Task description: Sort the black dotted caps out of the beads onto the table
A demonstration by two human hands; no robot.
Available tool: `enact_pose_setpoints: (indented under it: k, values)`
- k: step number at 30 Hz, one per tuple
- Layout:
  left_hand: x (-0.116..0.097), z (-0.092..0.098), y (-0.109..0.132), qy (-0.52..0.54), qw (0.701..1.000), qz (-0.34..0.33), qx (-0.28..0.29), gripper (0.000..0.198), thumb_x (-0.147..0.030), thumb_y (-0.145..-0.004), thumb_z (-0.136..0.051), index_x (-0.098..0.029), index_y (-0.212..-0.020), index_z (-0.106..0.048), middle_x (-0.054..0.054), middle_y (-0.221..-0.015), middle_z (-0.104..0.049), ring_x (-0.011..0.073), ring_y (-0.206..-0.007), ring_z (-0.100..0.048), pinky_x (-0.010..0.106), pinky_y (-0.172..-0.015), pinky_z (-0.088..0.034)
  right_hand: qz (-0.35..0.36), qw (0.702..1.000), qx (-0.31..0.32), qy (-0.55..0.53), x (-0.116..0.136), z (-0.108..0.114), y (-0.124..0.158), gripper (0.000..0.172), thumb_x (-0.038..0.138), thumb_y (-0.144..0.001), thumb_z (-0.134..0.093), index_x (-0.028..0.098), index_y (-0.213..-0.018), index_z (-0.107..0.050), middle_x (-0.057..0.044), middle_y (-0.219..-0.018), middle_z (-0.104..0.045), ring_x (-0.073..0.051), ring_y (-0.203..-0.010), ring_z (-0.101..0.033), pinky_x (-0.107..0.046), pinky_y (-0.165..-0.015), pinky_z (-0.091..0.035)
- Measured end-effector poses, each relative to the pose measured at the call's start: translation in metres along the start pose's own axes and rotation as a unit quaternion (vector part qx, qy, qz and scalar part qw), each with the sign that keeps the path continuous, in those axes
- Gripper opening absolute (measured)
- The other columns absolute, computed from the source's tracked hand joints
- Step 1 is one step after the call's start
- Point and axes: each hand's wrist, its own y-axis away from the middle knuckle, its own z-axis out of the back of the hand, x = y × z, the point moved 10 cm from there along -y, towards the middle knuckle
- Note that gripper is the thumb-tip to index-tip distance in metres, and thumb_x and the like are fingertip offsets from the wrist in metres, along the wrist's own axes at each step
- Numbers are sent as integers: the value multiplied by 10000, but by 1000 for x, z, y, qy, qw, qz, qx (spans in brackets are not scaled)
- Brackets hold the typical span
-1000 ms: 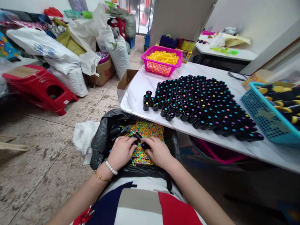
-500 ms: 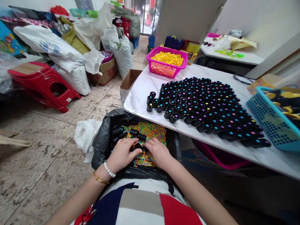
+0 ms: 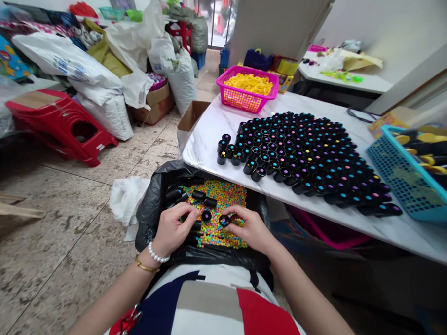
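Observation:
My left hand (image 3: 175, 226) is closed in a pinch, its fingertips at the side of a black cup (image 3: 206, 215) with a purple dot inside. A second black cup (image 3: 224, 220) is held between the thumb and fingers of my right hand (image 3: 247, 227). Both hands are over a bin lined with a black bag (image 3: 152, 194), which holds many small coloured beads (image 3: 228, 191). Several black cups lie on the beads, among them one (image 3: 199, 195) beyond my hands. Upright black cups with coloured dots inside (image 3: 301, 151) crowd the white table (image 3: 204, 144).
A pink basket (image 3: 244, 102) of yellow pieces stands at the table's far left corner. On the right is a blue basket (image 3: 400, 180) with black and yellow items. The table edge overhangs the bin. Red stools (image 3: 62, 121) and white sacks (image 3: 103, 115) are at left.
My hands have moved apart and up slightly from the beads. A cup with its dot facing up now shows at each hand. The view has shifted slightly.

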Motion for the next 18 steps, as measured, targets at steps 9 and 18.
enact_pose_setpoints:
  k: [9,18]
  values:
    - [3,-4,2,-32,999,8,8,178,-262,-898,-589,-183,-770,-683,29,-740,-688,156,-695,-627,272,-669,-469,100,949,27,296,5,-20,-7,291,39,-825,-551,191,-1059,-635,-91,-1052,-665,-220,-1025,-567,-379,-922,-468]
    - [4,-3,2,-47,999,17,7,186,-284,-901,-579,-191,-781,-686,26,-743,-691,156,-694,-623,273,-670,-477,62,988,43,136,5,-19,-1,310,83,-794,-616,229,-1067,-643,-31,-1043,-684,-176,-981,-624,-330,-895,-494]
